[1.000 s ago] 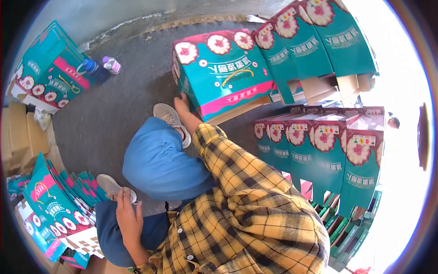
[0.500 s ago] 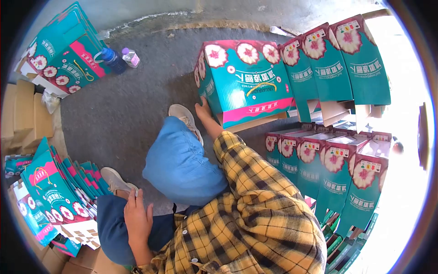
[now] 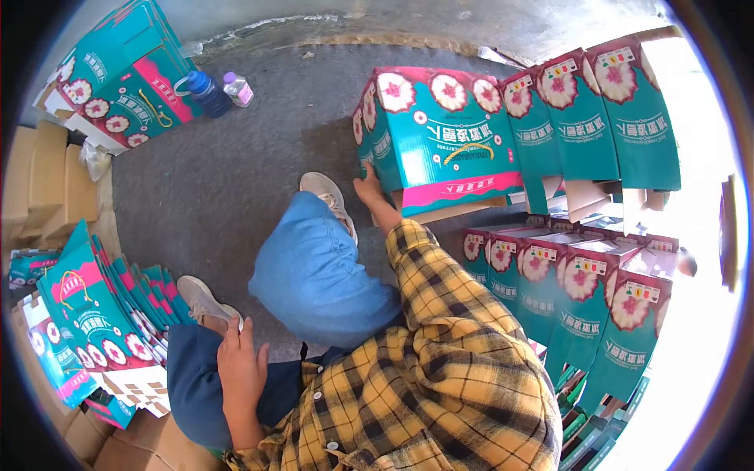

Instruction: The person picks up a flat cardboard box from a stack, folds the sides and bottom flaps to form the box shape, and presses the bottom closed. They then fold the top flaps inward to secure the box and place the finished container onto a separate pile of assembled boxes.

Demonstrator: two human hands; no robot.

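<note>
My right hand (image 3: 371, 191) grips the lower left edge of a teal and pink cardboard box (image 3: 448, 129), printed with round pink-centred slices. A yellow cord handle (image 3: 469, 151) runs across the box's printed side. The fingertips lie against its left side and are partly hidden. My left hand (image 3: 242, 367) rests on my left knee, fingers stretched out, holding nothing.
More boxes with raised flaps (image 3: 585, 118) stand directly right of the gripped one, with another row (image 3: 577, 286) nearer me. Flattened cartons (image 3: 98, 310) are stacked at left. A blue bottle (image 3: 207, 94) and a small clear bottle (image 3: 238, 89) stand by cartons (image 3: 129, 94) at the back left.
The view has turned slightly, shifting most of the scene to the right. My right hand stays at the box's left edge, and my left hand stays on my knee.
</note>
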